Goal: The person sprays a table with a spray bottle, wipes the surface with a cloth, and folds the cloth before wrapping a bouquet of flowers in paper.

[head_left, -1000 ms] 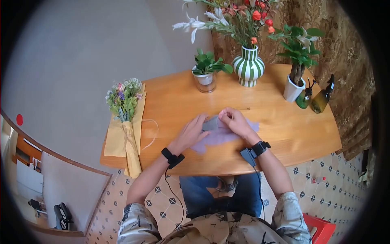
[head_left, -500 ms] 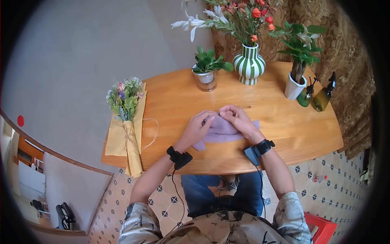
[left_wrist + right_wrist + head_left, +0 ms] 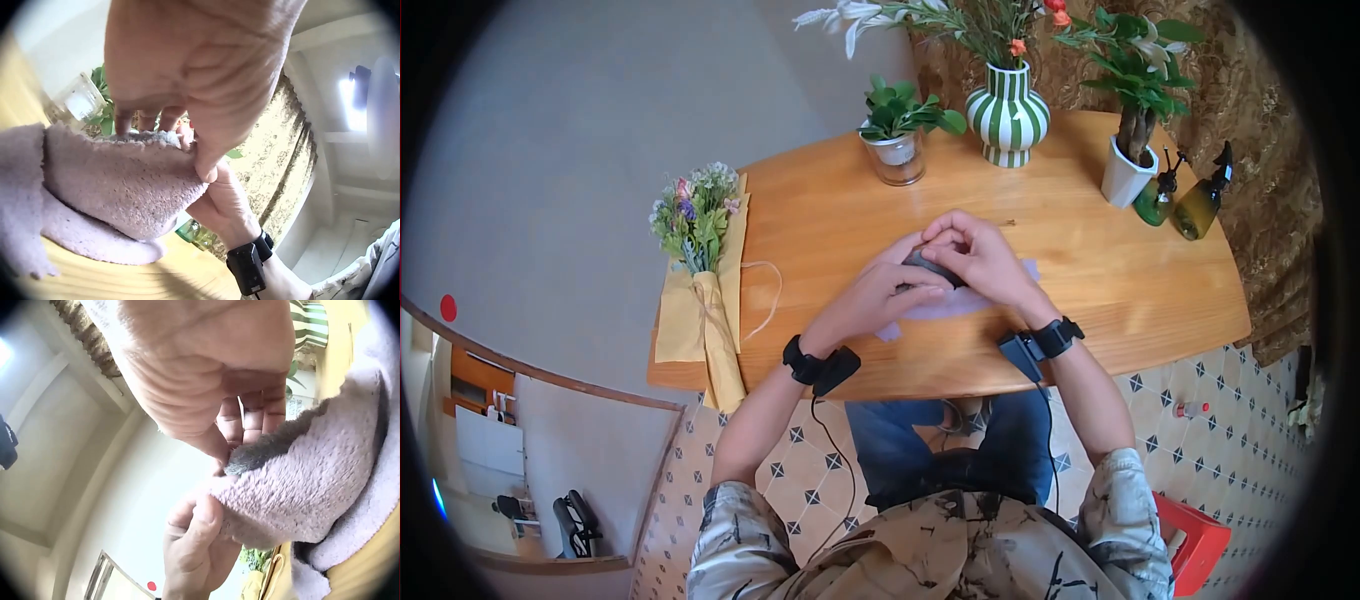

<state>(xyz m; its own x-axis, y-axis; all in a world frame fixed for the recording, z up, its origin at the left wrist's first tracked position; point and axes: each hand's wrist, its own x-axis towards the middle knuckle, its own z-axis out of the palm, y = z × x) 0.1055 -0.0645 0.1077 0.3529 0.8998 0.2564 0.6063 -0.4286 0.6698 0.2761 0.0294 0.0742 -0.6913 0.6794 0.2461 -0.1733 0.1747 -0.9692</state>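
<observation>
A plush cloth (image 3: 119,181), lilac on one face, is lifted and bunched between both hands, its lower part lying on the wooden table. Dark grey fuzzy material (image 3: 932,268) shows at its upper edge, between the fingers in the head view. My left hand (image 3: 887,288) pinches the cloth's edge, thumb on the lilac face and fingers behind. Close beside it, my right hand (image 3: 982,258) pinches the top edge by the grey material (image 3: 275,447). Whether the grey part is the cloth's other face or a separate piece, I cannot tell.
A wrapped bouquet (image 3: 708,270) lies on yellow paper at the table's left. Beyond the hands stand a potted plant (image 3: 895,135), a striped vase (image 3: 1007,115) with flowers and a white-potted plant (image 3: 1130,170). Two spray bottles (image 3: 1197,207) stand at the right edge.
The cloth, spread on the table with a grey patch showing, has been gathered up. My left hand has gone from lying over it to pinching it, and both hands have drawn together.
</observation>
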